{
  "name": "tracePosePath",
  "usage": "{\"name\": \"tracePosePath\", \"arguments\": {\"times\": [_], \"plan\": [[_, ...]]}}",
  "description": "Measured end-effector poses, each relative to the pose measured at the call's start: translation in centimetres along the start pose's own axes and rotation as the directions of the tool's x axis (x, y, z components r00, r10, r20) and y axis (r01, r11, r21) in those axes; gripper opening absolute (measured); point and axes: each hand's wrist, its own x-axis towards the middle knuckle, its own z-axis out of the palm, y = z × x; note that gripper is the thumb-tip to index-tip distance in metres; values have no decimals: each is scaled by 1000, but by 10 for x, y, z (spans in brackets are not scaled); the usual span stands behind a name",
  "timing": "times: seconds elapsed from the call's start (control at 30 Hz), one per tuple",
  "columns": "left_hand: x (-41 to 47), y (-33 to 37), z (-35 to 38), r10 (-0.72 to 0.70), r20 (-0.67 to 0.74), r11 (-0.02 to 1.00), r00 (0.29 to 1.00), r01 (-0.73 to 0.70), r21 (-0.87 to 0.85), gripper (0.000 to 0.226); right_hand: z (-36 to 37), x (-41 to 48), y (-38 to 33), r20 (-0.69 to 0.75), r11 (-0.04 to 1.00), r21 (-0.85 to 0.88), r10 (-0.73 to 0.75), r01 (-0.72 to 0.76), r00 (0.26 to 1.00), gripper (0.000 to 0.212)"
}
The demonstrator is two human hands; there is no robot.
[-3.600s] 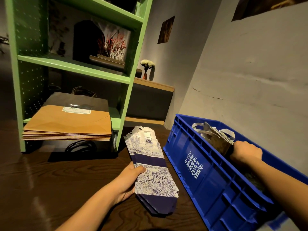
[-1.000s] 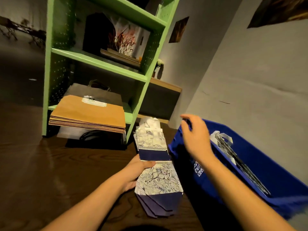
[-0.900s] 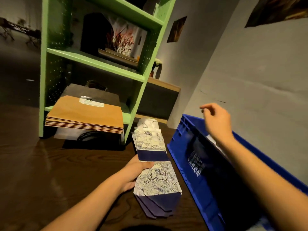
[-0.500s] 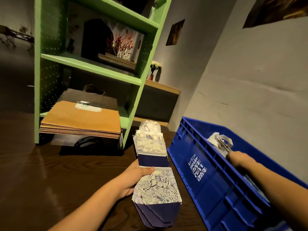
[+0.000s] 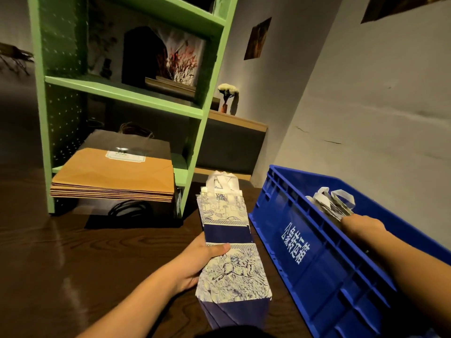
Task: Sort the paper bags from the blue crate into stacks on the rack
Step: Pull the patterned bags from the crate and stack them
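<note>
Dark, seemingly wooden tabletop (image 5: 61, 276) bears crate (image 5: 317, 276) near wall (image 5: 366, 106).

Dark wood table (image 5: 61, 264) — green rack (image 5: 122, 92) at the back left, blue crate (image 5: 317, 264) on the right

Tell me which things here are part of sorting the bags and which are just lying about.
Job: blue crate, white-handled bags inside it, patterned bags in the left hand, brown bag stack, green rack, right hand inside the crate.
Lying about: picture, flower vase, wall prints, black cord.
</note>
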Motion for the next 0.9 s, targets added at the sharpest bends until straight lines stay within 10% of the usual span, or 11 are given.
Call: {"name": "tracePosePath", "arguments": {"times": [0.9], "plan": [[-4, 3, 2, 16, -4, 1000, 1000, -16, 11, 38, 17, 8, 30, -108, 913, 360, 246, -193, 963, 12]]}}
